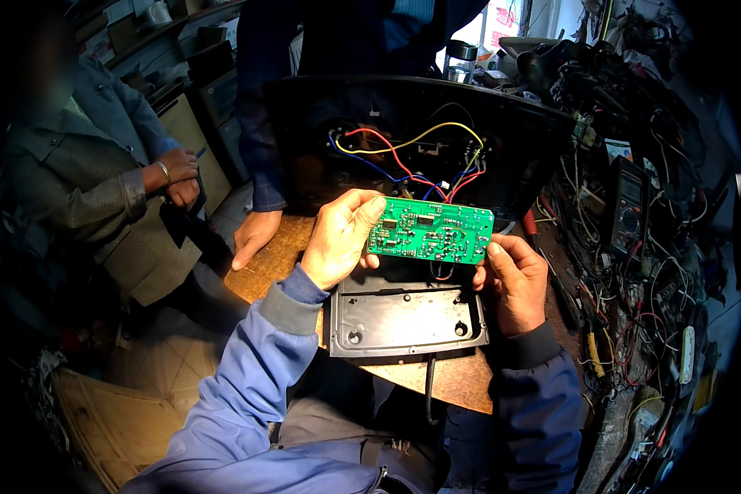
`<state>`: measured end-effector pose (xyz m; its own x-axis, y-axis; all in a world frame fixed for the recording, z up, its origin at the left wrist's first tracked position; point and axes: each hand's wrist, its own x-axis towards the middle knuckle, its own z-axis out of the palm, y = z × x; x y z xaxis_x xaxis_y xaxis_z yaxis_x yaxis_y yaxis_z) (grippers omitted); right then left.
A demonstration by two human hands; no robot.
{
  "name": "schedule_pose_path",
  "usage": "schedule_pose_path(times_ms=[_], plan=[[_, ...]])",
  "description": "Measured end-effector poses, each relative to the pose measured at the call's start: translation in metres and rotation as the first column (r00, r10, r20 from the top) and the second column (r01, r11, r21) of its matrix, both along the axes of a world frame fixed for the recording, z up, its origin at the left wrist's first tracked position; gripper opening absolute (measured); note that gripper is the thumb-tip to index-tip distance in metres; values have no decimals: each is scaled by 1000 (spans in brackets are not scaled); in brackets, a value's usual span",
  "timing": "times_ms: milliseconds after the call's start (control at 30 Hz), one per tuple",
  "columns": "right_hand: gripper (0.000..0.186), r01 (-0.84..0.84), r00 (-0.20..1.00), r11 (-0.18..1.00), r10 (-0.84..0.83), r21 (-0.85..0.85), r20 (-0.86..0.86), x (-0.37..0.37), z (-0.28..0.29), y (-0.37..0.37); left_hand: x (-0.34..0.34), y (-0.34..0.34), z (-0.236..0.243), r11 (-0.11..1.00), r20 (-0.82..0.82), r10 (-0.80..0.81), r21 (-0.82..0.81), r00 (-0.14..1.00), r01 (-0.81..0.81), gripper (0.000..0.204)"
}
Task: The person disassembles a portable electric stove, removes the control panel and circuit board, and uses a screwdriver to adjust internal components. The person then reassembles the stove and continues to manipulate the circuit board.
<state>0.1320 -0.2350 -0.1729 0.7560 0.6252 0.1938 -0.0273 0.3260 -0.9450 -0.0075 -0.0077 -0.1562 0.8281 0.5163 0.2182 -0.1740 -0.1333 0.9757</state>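
Note:
A green circuit board (pixel 431 231) is held up between my two hands, its component side facing me. My left hand (pixel 343 235) grips its left end, thumb on the face and fingers behind. At the right end my right hand (pixel 514 276) pinches the lower corner. Red, blue and yellow wires (pixel 424 177) run from behind the board into a large black housing (pixel 305 123) standing beyond it. Below the board lies an open black plastic tray-shaped cover (pixel 403 349), tilted slightly, with a black cable hanging from its near side.
A wooden bench top (pixel 457 387) lies under the cover. Tangled wires and tools, including a multimeter (pixel 628 206), crowd the right side. One person's hand (pixel 257 236) rests on the bench at the left; another person (pixel 99 173) stands farther left. A lidded jar (pixel 459 62) stands behind the housing.

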Motion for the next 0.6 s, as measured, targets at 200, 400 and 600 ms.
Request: schedule_pose_path(times_ms=[200,400,600], plan=[[21,3,1000,1000,-3,-10,5,0,0,0,0,0,1,1000,7,-5,-4,1000,5,45],[20,6,1000,1000,-5,-14,1,-1,3,0,-1,0,1,1000,-3,3,10,1000,-2,42],[21,12,1000,1000,-12,-7,-10,0,0,-2,3,-1,-3,1000,1,4,-10,1000,-4,40]])
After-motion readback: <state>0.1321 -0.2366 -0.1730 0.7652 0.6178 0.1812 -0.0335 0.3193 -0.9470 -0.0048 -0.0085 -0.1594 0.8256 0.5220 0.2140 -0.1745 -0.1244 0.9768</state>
